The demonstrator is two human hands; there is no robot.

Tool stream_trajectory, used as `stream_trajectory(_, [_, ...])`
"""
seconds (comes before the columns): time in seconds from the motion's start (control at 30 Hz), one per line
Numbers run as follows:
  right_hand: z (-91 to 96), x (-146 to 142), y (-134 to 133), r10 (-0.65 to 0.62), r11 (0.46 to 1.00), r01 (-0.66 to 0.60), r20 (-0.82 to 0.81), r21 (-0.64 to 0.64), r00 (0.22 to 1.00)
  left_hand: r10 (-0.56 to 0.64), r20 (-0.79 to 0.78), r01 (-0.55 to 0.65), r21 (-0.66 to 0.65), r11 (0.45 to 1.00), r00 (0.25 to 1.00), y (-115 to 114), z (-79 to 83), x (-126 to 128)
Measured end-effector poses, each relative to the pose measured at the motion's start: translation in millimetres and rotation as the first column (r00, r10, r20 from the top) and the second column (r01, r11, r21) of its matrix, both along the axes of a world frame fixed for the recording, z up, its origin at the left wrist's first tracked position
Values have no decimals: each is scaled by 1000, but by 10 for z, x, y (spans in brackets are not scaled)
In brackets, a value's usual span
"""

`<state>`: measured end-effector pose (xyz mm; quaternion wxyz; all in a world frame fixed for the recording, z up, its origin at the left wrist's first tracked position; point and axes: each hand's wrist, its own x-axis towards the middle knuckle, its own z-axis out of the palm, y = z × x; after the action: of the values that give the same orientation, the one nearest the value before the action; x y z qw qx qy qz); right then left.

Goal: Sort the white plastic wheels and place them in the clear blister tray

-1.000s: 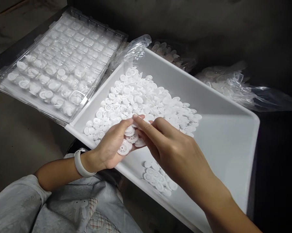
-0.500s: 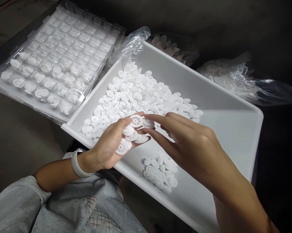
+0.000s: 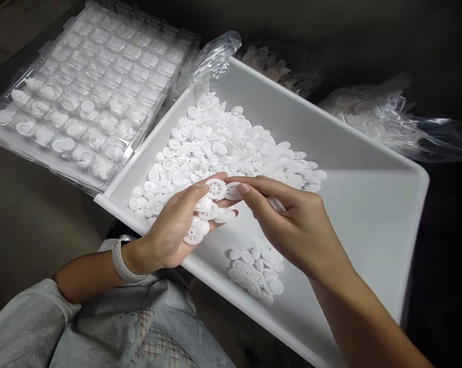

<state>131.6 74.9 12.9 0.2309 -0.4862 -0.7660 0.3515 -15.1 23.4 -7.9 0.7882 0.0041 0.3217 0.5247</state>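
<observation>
Several small white plastic wheels (image 3: 209, 211) lie in my left hand (image 3: 177, 217), which is held palm up. Its thumb presses on one spoked wheel (image 3: 216, 189) at the top. My right hand (image 3: 295, 220) pinches another spoked wheel (image 3: 232, 191) between thumb and forefinger, close beside the first one. Part of a further white disc (image 3: 276, 204) shows inside the curled fingers of my right hand. Both hands are above a large white tray (image 3: 372, 204). A big heap of white wheels (image 3: 219, 148) fills its far left part, and a smaller pile (image 3: 257, 271) lies near its front edge.
Left of the tray is a clear plastic blister tray (image 3: 100, 76) with many pockets; white pieces sit in its nearer pockets. Clear plastic bags (image 3: 380, 115) with pale pieces lie behind the white tray. A crumpled plastic bag (image 3: 219, 53) hangs over its far left corner.
My right hand has turned so its thumb now shows in front. The wheel it pinches now shows its spoked side instead of a plain side. My left hand has hardly moved.
</observation>
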Motion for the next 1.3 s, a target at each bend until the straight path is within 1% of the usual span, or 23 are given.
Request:
stream_trajectory(0.07, [3,1,7,5,999,-5,0,-43,1000,-8,-3,8,-17,1000,1000,3,9,-6])
stream_trajectory(0.13, [-11,8,20,2,998,-1,11,-56,1000,-38,8,38,-31,999,999,10,16,-12])
stream_trajectory(0.23, [-38,32,39,-36,999,37,52,-19,998,-81,34,83,-54,995,996,29,29,-14])
stream_trajectory(0.3, [-25,49,27,-47,999,46,67,19,997,-75,54,79,-78,994,996,44,41,-10])
stream_trajectory(0.37, [25,46,-20,-34,995,26,81,95,996,-48,77,55,-97,994,996,59,54,-4])
stream_trajectory(0.43, [91,2,-99,9,978,-37,134,205,991,-19,104,31,-116,993,994,72,66,3])
stream_trajectory(0.5, [147,-97,-192,84,946,-148,222,288,971,3,143,18,-149,989,990,79,73,4])
stream_trajectory(0.57, [179,-235,-266,152,913,-255,315,318,937,-7,172,40,-186,982,985,76,74,-5])
stream_trajectory(0.63, [204,-364,-294,207,888,-344,401,306,892,-34,176,70,-207,976,984,65,71,-25])
stream_trajectory(0.67, [221,-405,-287,224,880,-367,416,303,881,-42,170,78,-210,975,985,58,69,-37])
stream_trajectory(0.7, [243,-423,-268,254,875,-388,408,289,877,-39,165,73,-210,975,986,52,68,-49])
stream_trajectory(0.77, [306,-378,-197,314,883,-400,324,246,893,-23,167,58,-203,977,986,45,69,-64])
stream_trajectory(0.83, [371,-253,-94,319,897,-376,248,233,915,-19,186,53,-178,983,982,48,76,-63])
stream_trajectory(0.87, [394,-179,-36,305,899,-365,254,242,918,-21,191,52,-164,985,981,51,81,-57])
stream_trajectory(0.93, [399,-48,74,293,890,-381,327,252,899,-23,186,48,-134,990,982,60,90,-38])
stream_trajectory(1.0, [352,25,151,325,884,-426,402,193,856,-18,177,38,-109,993,984,68,96,-19])
stream_trajectory(1.07, [285,30,182,356,882,-449,423,143,833,-23,180,40,-91,995,983,72,99,-9])
stream_trajectory(1.13, [244,-6,181,361,877,-449,381,173,851,-29,184,46,-85,995,982,73,101,-9])
stream_trajectory(1.2, [255,-32,168,352,875,-419,273,243,895,-38,180,55,-94,994,983,69,104,-19])
stream_trajectory(1.23, [278,-25,160,333,880,-382,209,281,920,-39,173,58,-105,993,984,65,108,-26])
stream_trajectory(1.3, [329,58,141,246,894,-271,117,357,962,-28,153,49,-137,989,988,55,118,-43])
